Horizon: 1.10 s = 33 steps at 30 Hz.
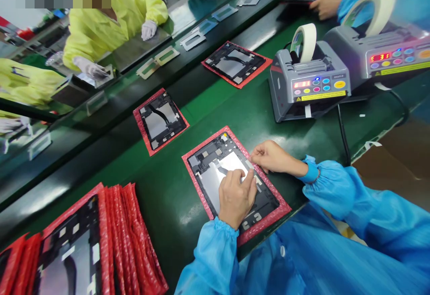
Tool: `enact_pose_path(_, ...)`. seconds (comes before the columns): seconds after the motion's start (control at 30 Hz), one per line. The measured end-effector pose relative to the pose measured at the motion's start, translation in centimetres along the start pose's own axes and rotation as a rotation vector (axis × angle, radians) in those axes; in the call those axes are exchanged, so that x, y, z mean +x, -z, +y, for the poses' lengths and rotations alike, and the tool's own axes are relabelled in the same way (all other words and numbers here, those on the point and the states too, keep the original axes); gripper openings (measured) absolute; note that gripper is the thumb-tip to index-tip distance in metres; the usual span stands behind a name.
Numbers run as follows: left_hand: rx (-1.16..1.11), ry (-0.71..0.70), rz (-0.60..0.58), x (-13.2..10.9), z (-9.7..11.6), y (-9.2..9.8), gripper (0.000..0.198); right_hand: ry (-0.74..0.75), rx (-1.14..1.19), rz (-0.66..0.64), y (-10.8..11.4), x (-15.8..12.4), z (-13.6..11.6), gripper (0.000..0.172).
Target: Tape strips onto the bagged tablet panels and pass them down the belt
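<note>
A dark tablet housing (221, 174) with a silver inner panel lies flat on a red bubble-wrap pouch (268, 221). My left hand (237, 198) presses its fingertips onto the silver panel, and the fingers hide what lies beneath them. My right hand (273, 156) rests at the housing's upper right edge, its fingertips on the frame and nothing visible in them. Both blue sleeves are gathered at the wrists. Two more housings on red pouches (159, 121) (237, 64) lie farther along the green belt (191, 227).
A stack of red pouches (124, 241) stands at lower left. Two grey tape dispensers (309, 86) (379, 48) with paper tape rolls sit to the right. Across a dark rail, gloved co-workers in yellow gowns (110, 26) handle metal frames (193, 41).
</note>
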<state>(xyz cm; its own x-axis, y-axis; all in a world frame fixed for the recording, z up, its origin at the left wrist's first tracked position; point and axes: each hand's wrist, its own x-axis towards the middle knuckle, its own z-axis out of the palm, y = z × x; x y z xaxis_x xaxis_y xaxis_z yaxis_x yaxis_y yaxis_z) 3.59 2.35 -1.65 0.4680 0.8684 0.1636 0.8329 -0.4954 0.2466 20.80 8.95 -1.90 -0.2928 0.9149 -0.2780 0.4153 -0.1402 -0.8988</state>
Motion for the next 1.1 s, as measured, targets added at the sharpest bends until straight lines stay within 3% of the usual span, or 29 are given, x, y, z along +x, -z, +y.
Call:
enact_pose_path(0.07,-0.106,0.073,-0.011,0.3,0.1,0.3,0.028,0.012,0.000,-0.002,0.0,0.2,0.0,0.017)
enact_pose_path(0.13,-0.294,0.244,-0.057,0.9,0.1,0.6,0.028,0.013,0.009,-0.007,0.0,0.3,0.0,0.016)
enact_pose_path(0.23,-0.611,0.569,-0.221,2.1,0.1,0.8,0.039,-0.002,0.044,-0.003,-0.1,0.3,0.3,0.015)
enact_pose_path(0.33,-0.767,0.734,-0.375,3.2,0.0,0.7,0.044,-0.009,0.072,-0.005,0.0,0.4,0.6,0.015)
enact_pose_path(0.47,-0.813,0.788,-0.456,3.9,-0.1,0.3,0.040,-0.029,0.088,-0.030,0.2,0.4,0.5,0.013)
enact_pose_path(0.77,-0.857,0.884,-0.509,5.3,-1.3,0.5,0.035,-0.011,0.049,0.024,0.2,0.2,0.2,0.013)
enact_pose_path(0.97,-0.823,0.919,-0.544,5.5,-0.7,0.6,0.037,0.135,-0.151,0.105,0.9,0.0,1.2,0.019)
enact_pose_path(1.03,-0.775,0.936,-0.546,6.1,-1.7,1.0,0.039,0.215,-0.233,0.198,1.5,0.1,2.0,0.023)
enact_pose_path(1.1,-0.682,0.961,-0.491,7.4,-4.6,2.1,0.041,0.305,-0.298,0.274,1.9,0.5,2.8,0.027)
